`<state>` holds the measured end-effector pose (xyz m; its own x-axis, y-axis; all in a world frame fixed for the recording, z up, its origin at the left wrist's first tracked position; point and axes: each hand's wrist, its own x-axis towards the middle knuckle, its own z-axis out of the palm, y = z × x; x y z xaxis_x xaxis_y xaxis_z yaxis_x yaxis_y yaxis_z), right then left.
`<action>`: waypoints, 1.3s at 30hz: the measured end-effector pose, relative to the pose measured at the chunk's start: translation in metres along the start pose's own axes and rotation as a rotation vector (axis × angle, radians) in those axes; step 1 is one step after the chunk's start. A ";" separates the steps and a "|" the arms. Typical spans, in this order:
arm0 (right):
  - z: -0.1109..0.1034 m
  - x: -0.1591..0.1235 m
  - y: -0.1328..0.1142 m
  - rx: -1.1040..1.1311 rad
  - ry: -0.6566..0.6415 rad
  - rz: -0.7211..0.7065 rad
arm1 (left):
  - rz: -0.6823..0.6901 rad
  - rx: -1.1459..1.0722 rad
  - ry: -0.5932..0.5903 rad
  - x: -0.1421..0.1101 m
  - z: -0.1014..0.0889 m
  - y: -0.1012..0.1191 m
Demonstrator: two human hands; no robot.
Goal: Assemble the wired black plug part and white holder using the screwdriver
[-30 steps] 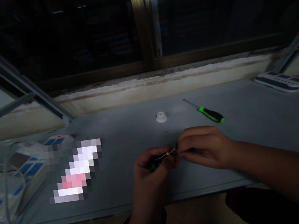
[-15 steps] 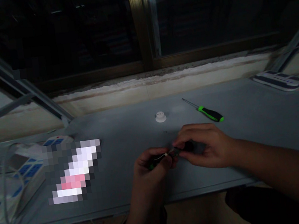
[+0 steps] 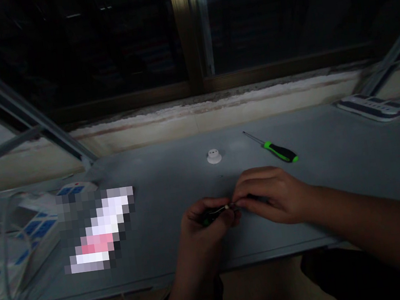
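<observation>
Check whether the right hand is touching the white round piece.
Apart. The head view shows tabletop between the right hand and the white round piece.

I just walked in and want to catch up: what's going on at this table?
A person's left hand holds a thin pale wire and a dark item with some green, too dim to name. Their right hand meets it near the wire's tip, its grip unclear. Beyond them, a round white piece with holes sits on the table; a green-and-black screwdriver lies to its right, untouched.
</observation>
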<state>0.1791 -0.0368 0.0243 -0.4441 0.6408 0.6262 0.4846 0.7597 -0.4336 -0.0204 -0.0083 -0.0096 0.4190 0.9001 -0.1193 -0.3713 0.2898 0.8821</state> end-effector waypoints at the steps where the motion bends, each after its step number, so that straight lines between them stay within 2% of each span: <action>1: 0.000 0.000 -0.001 -0.003 0.000 0.003 | 0.002 0.004 -0.003 0.000 0.000 0.000; 7: 0.002 0.000 -0.003 0.057 0.055 0.055 | 0.035 -0.036 0.006 0.000 0.004 0.003; 13: 0.000 -0.003 -0.002 0.073 0.134 0.083 | -0.093 -0.171 -0.006 -0.002 0.006 0.013; 19: 0.000 -0.002 -0.002 0.076 0.152 0.030 | -0.139 -0.192 -0.100 -0.007 0.006 0.016; 26: -0.002 -0.001 -0.001 0.059 0.167 -0.002 | -0.133 -0.201 -0.104 -0.007 0.004 0.016; 33: -0.013 -0.002 0.008 -0.027 0.263 0.099 | -0.126 -0.186 -0.082 -0.006 0.004 0.016; 35: -0.012 -0.002 0.008 0.003 0.235 0.080 | -0.098 -0.151 -0.059 -0.006 0.006 0.013; 39: -0.009 -0.002 0.005 0.006 0.099 -0.064 | -0.017 -0.061 -0.027 -0.005 0.008 0.005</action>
<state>0.1890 -0.0355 0.0268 -0.3971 0.5768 0.7139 0.4531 0.7996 -0.3941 -0.0175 -0.0137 -0.0006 0.4476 0.8860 -0.1213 -0.4132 0.3252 0.8506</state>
